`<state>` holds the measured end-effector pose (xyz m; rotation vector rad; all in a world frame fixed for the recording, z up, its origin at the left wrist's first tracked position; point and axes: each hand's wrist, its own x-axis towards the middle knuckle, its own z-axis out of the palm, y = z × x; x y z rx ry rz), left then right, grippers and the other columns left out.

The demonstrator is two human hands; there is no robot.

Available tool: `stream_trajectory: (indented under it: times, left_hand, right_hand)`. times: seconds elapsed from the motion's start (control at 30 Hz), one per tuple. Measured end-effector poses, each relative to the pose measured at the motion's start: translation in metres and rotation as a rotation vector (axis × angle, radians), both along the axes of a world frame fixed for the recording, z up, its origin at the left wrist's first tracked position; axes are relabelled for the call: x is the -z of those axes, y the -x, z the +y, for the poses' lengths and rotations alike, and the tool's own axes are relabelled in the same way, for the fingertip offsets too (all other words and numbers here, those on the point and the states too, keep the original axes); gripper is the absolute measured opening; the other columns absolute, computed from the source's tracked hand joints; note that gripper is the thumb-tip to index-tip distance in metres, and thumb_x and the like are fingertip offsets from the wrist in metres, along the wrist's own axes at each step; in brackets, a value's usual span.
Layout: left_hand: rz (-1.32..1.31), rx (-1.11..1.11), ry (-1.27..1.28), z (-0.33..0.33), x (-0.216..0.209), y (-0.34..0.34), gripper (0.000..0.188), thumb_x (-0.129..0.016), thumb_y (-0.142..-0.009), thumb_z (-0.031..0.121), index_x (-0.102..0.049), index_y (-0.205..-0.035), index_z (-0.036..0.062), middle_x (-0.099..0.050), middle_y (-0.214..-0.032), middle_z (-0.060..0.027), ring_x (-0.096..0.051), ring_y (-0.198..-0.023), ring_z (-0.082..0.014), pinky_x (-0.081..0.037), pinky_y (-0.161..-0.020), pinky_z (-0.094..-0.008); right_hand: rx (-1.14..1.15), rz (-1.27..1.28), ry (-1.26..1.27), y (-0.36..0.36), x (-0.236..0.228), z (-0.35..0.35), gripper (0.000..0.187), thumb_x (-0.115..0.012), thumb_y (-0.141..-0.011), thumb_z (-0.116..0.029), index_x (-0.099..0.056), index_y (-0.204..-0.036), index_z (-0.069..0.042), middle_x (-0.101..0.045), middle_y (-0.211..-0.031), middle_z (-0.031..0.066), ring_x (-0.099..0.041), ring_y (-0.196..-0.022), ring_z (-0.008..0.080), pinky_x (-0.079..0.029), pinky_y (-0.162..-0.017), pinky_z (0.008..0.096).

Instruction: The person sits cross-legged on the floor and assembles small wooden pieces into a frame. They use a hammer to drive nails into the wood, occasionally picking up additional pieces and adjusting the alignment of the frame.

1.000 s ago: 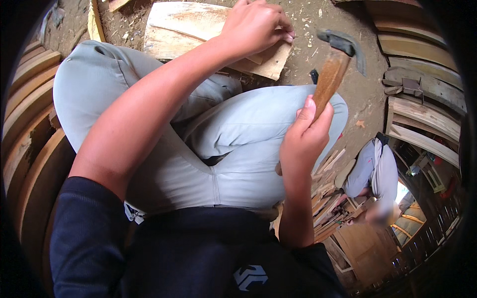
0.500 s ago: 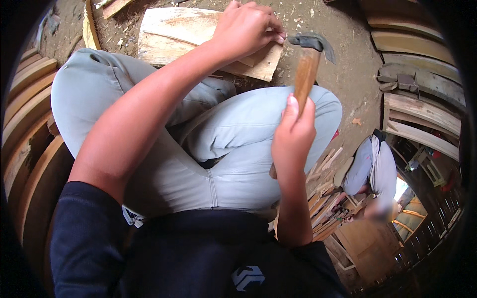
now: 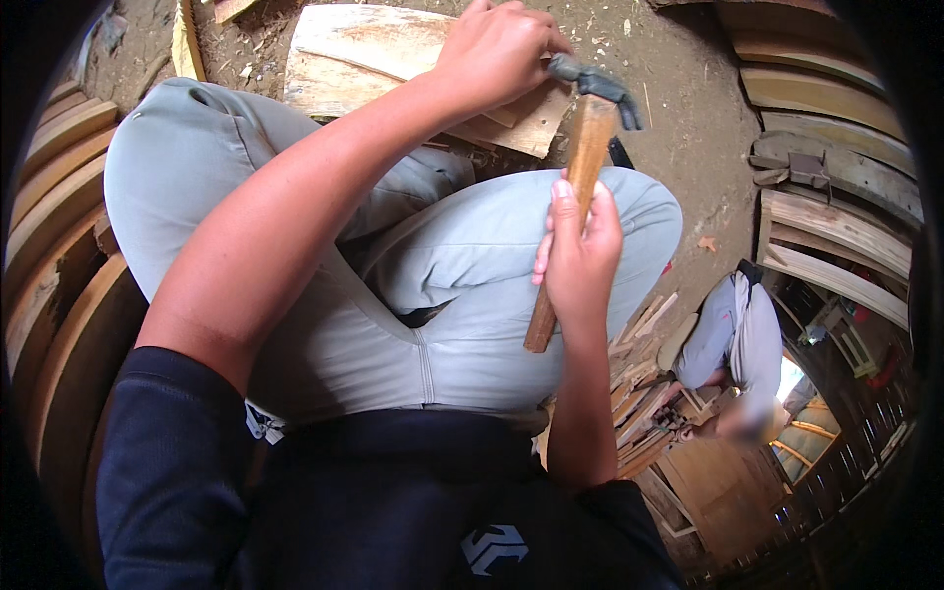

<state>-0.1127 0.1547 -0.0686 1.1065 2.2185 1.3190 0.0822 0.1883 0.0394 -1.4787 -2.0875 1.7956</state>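
Observation:
My right hand (image 3: 585,246) is wrapped around the wooden handle of a claw hammer (image 3: 587,147), above my bent right knee. The dark metal head is up beside the fingers of my left hand (image 3: 501,54). That hand reaches over wooden boards (image 3: 359,37) lying on the ground in front of my crossed legs. Its fingers are bent together at the boards' right end, and what they pinch, if anything, is hidden by the hand and the hammer head. One board overlaps another at a slant.
Curved stacks of planks stand on the left (image 3: 59,246) and on the right (image 3: 816,93). Wood scraps (image 3: 644,418) lie behind my right side, near another seated person (image 3: 733,334). A small dark object (image 3: 619,154) shows beyond my right knee. Chips litter the dirt floor.
The hammer head has moved left and slightly down, closer to my left fingers. More of the handle's lower end shows below my right hand. My left hand has shifted slightly right.

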Motion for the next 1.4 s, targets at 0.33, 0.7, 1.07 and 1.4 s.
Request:
stream_trajectory:
  times: [0.33,0.7,1.07,1.4]
  left_hand:
    - [0.062,-0.004,-0.117,0.001,0.011,-0.001,0.016,-0.073,-0.085,0.028,-0.078,-0.091,0.0141,-0.070,-0.088,-0.0101,-0.068,-0.083,-0.0319,-0.054,-0.076,-0.0438]
    - [0.079,0.005,-0.074,-0.005,-0.001,0.000,0.013,-0.072,-0.084,0.024,-0.077,-0.091,0.0136,-0.069,-0.086,-0.0119,-0.068,-0.084,-0.0332,-0.054,-0.075,-0.0453]
    - [0.052,0.012,-0.002,-0.003,0.002,0.000,0.012,-0.072,-0.085,0.025,-0.077,-0.090,0.0151,-0.069,-0.089,-0.0109,-0.067,-0.086,-0.0325,-0.054,-0.076,-0.0448]
    - [0.026,0.002,0.002,0.000,0.004,0.001,0.015,-0.073,-0.084,0.027,-0.074,-0.086,0.0125,-0.069,-0.087,-0.0127,-0.067,-0.080,-0.0348,-0.054,-0.070,-0.0462]
  right_hand:
    - [0.039,0.040,-0.131,0.009,-0.008,0.005,0.025,-0.056,-0.105,-0.026,-0.048,-0.100,-0.003,-0.051,-0.067,0.0041,-0.048,-0.044,0.0098,-0.037,-0.040,0.0277]
    - [-0.016,0.030,-0.496,0.009,0.011,-0.001,0.027,-0.059,-0.103,-0.023,-0.054,-0.100,0.003,-0.059,-0.072,0.0149,-0.057,-0.063,0.0189,-0.044,-0.057,0.0386]
    - [-0.038,-0.050,-0.494,0.011,0.018,-0.005,0.028,-0.059,-0.102,-0.024,-0.054,-0.102,0.004,-0.062,-0.076,0.0208,-0.061,-0.066,0.0320,-0.046,-0.062,0.0434]
    - [-0.112,-0.087,-0.582,0.013,0.019,-0.005,0.029,-0.058,-0.103,-0.024,-0.052,-0.099,0.004,-0.058,-0.071,0.0210,-0.059,-0.061,0.0336,-0.044,-0.058,0.0446]
